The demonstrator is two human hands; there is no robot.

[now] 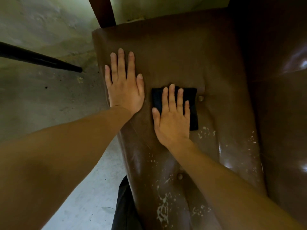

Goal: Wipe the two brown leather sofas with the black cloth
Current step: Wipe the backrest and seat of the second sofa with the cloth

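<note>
A brown leather sofa (191,55) fills most of the view; its broad, tufted panel runs from the bottom edge up to the far edge, where its corners are rounded. To the right of this panel lies a darker leather surface (282,97) with glossy highlights; whether it belongs to the same sofa cannot be told. A grey concrete floor (41,97) lies to the left of the sofa. A black rod (41,58) slants across it, its tip near the panel's left edge. A reddish wooden post (103,12) rises just beyond the panel's far left corner.

The left hand (124,87) lies flat on the leather at the panel's left edge, fingers straight and spread, holding nothing. The right hand (172,120) presses flat on the black cloth (192,100), fingers straight, near the middle of the panel. The folded cloth shows beside and beyond the fingers.

White flaking patches (163,208) mark the leather toward the near edge. A leather button (201,98) sits just beside the cloth's right edge.
</note>
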